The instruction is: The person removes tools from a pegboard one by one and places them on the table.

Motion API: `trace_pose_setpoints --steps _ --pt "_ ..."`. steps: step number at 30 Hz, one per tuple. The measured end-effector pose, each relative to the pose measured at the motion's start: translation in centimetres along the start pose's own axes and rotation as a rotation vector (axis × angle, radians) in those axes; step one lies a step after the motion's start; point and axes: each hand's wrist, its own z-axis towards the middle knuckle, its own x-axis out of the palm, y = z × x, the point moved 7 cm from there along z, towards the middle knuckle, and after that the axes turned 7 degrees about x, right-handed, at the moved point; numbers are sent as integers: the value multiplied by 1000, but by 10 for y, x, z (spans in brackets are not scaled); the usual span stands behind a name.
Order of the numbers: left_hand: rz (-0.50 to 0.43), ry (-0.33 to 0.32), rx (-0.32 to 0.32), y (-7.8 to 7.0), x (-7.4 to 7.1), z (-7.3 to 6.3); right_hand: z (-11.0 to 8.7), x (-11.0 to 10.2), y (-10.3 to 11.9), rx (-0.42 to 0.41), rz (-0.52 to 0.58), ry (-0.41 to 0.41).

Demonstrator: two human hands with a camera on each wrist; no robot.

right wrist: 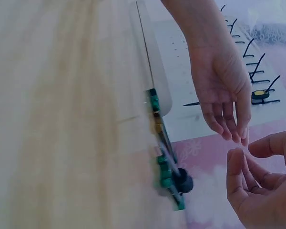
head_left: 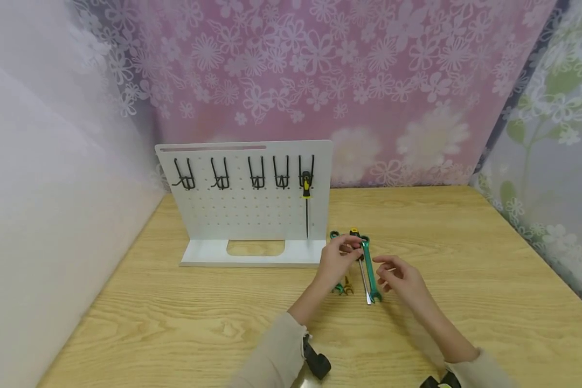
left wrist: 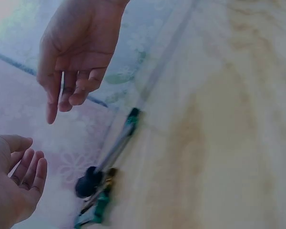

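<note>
My left hand hovers over a small group of tools on the table, fingers loosely bent with nothing between them. To its right, my right hand hangs beside the tools, also holding nothing. Nearest the right hand lies a green wrench. Alongside it is a screwdriver with a black and yellow handle, partly behind the left fingers. A second green wrench and a gold-coloured wrench are mostly covered by the left hand. In the right wrist view, the fingertips of both hands come close together above the tools.
A white pegboard stands on its base left of the tools, with several black double hooks along its upper part. From the rightmost hook hangs another yellow-and-black screwdriver. Patterned walls border the wooden table.
</note>
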Motion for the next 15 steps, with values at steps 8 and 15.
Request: trace_pose_setpoints --steps 8,15 --pt "-15 -169 49 -11 -52 18 20 12 34 -57 -19 75" --pt "17 -444 70 -18 -95 27 52 39 53 -84 9 135"
